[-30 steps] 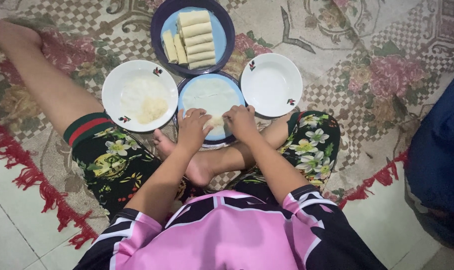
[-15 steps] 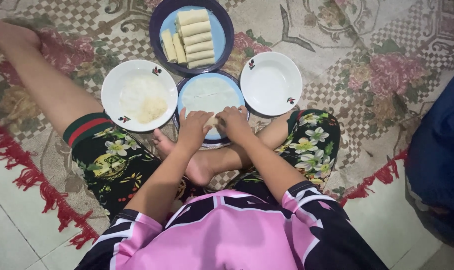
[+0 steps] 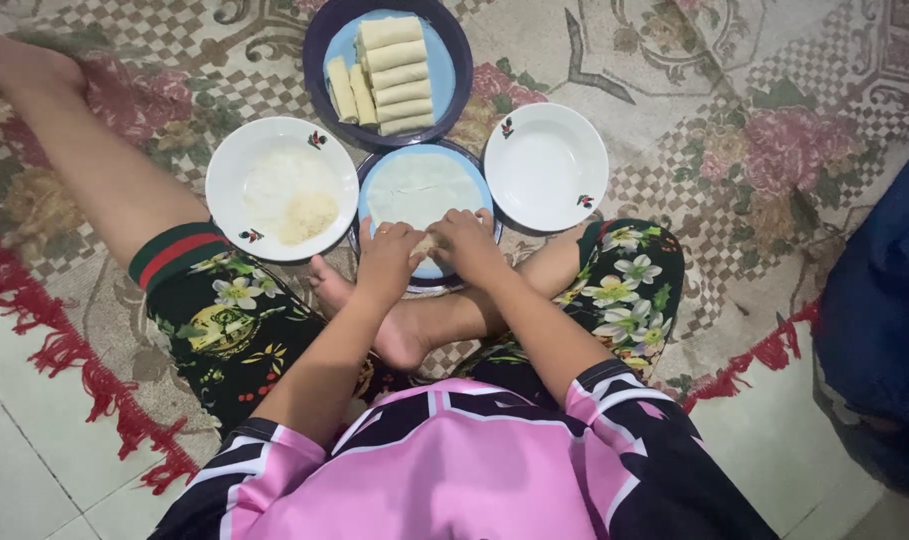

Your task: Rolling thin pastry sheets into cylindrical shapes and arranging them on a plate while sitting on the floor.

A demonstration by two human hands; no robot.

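A thin pale wrapper sheet (image 3: 421, 188) lies on a blue plate (image 3: 372, 200) in front of me. My left hand (image 3: 388, 258) and my right hand (image 3: 464, 243) meet at its near edge, fingers pinched on the sheet and rolling it around a bit of filling. Left of it stands a white plate (image 3: 236, 160) with pale grated filling (image 3: 292, 205). Beyond, a dark-rimmed blue plate (image 3: 319, 40) holds several finished pale rolls (image 3: 394, 72).
An empty white plate (image 3: 545, 165) sits to the right. All plates rest on a patterned floral rug (image 3: 754, 120) with red fringe, over white floor tiles. My legs are crossed under my arms, one stretched out left. A dark blue cloth (image 3: 879, 320) lies at right.
My hands stay at the near edge of the wrapper, fingers shifting slightly closer together. Nothing else moved.
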